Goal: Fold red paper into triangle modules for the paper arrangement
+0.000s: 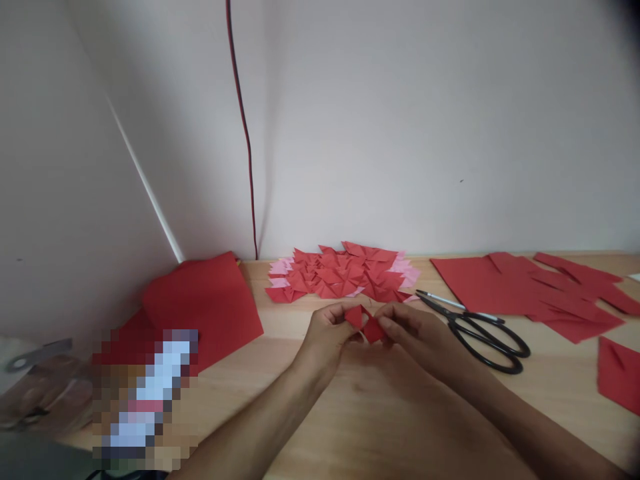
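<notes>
The light wood-grain tabletop [370,413] carries a pile of folded red and pink paper pieces [333,275] at its rear edge; red sheets [215,313] lie left; a red sheet [480,283] and cut red pieces [583,300] overlap at right; black-handled scissors [453,321] and a pen [445,301] lie just beside these.

Paper pile [335,275] on the table [360,427] before the wall [380,133], between sheets [200,300] at left and scissors [453,319] at right.

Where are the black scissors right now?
In the head view, the black scissors lie right of centre on the wooden table, just to the right of the right hand and nearer than the red paper sheets.
</notes>
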The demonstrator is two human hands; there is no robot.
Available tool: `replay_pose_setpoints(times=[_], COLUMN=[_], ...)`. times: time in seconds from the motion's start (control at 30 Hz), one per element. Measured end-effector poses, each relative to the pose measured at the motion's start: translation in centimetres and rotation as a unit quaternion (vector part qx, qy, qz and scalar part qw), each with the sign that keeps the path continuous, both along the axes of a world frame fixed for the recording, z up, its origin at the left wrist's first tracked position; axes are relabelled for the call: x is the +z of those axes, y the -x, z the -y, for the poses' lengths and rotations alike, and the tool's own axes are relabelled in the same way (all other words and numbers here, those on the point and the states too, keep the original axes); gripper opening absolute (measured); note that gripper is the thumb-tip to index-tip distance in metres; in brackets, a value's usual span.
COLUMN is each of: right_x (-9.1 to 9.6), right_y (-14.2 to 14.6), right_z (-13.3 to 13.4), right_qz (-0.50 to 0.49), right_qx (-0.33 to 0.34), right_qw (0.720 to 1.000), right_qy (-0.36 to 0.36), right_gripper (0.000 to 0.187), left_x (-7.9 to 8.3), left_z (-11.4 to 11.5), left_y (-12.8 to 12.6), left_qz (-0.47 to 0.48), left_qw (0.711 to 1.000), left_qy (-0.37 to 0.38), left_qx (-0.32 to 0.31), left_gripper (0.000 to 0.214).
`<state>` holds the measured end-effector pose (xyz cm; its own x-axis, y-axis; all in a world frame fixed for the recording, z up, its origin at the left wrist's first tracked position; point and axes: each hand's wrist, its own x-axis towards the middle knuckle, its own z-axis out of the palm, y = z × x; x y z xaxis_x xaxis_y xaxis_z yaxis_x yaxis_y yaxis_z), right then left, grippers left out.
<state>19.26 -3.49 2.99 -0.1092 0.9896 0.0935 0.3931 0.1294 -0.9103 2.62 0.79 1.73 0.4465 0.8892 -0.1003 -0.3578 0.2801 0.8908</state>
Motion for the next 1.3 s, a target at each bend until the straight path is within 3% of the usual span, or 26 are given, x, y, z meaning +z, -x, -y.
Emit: replay_pose_setpoints(times=[0.1, 0.3, 0.7, 1.1, 1.2, 1.3], right_x=[0.0, 0.1, -0.3, -1.7, -1.7, -1.6], right_y=[-0.6, -0.2, 0.5, 0.2, 0.0, -0.2], right_z=[-0.3, -0.2, 0.2, -0.3, -0.4, -0.7], right_qz=[0.015, -0.023, 0.023, -0.039, -0.041, -0.065], right_qx=[0.006, 0.049, 0.004, 0.018, -0.002, -0.041], right_qw=[1.0, 0.998, 0.999, 0.996, 0.997, 0.996], right_qy=[0.0, 0.029, 0.034, 0.083, 0.063, 0.05], right_gripper=[0.029, 0.017, 0.027, 0.031, 0.034, 0.039], left_x=[0.1, 0.0, 0.5, -0.3, -0.3, -0.2], left_z=[-0.3, -0.6, 0.2, -0.2, -0.1, 0.2], left_y=[0.1, 0.3, 0.1, -0.2, -0.3, -0.4], left_qz=[0.031, 0.049, -0.006, 0.015, 0.031, 0.019], left_qw=[0.999, 0.998, 0.998, 0.999, 0.999, 0.998], left_qy=[0.033, 0.034, -0.008, 0.008, 0.034, 0.012], left_qx=[0.01, 0.033, 0.064, 0.041, 0.028, 0.056], left_gripper=[0.028, 0.027, 0.02, 0.032, 0.039, 0.031])
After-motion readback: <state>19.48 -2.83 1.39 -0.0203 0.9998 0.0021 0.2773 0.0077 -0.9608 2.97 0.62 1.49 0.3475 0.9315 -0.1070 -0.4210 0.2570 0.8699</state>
